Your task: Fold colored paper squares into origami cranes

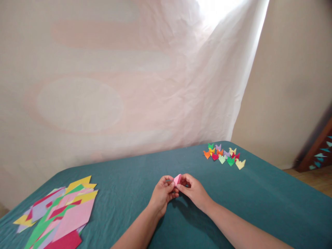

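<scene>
While loose sheets of coloured paper (75, 218) lie overlapping toward half past eight, the small pink folded paper (177, 180) sits between the two hands, raised over the teal cloth (124, 207); judged by its look, it should be very light, stiffer where the layers stack than a single sheet would be, and dry rather than slippery; its points and edges would probably crush or crease under a hard squeeze, so the thicker, layered part seems the safest place to pinch, with gentle fingertip pressure near the folds; at its nine o'clock, the left hand (163, 193) has thumb and forefinger clamped on its left side, the thumb near eight, the remaining fingers curled below; at its three o'clock, the right hand (194, 188) pinches the right side, thumb near six and forefinger nearer two, set close together with the paper between them; how firmly either hand presses, I cannot tell; off toward two o'clock, well apart from the hands, small folded paper birds (227, 155) are grouped on the cloth.
</scene>
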Available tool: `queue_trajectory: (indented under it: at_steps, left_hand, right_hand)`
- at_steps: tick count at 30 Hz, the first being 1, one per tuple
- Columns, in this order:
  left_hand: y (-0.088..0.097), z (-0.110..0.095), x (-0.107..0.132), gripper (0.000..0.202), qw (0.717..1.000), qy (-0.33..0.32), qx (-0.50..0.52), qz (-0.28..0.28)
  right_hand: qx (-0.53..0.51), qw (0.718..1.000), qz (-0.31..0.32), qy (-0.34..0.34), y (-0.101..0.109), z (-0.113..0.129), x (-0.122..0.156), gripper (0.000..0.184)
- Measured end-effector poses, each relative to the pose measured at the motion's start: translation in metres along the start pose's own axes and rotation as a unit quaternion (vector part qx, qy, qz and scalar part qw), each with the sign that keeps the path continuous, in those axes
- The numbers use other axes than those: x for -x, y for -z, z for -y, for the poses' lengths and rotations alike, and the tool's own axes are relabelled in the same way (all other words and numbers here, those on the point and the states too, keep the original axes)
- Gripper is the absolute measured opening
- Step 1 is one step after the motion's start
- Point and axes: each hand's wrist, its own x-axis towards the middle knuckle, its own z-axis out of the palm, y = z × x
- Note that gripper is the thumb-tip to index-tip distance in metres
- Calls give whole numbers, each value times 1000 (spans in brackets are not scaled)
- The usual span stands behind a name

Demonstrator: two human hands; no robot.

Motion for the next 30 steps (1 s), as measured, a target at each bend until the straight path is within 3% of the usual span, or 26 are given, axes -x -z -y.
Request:
queue_trajectory:
  at_steps: [6,15,23,30]
  left_hand:
    - [-3,2,-1,33,993,-66,-100,-16]
    - [-4,2,1,27,957,-174,-227,-53]
    - [-6,2,3,16,932,-196,-292,-83]
    - [-9,-1,6,18,918,-245,-297,-93]
  right_hand:
    - [-24,999,22,-37,3,-1,-2,20]
    - [-7,999,-15,-43,4,-4,-2,20]
    - [63,997,-52,-16,2,5,0,14]
    - [52,997,-50,-15,2,2,0,10]
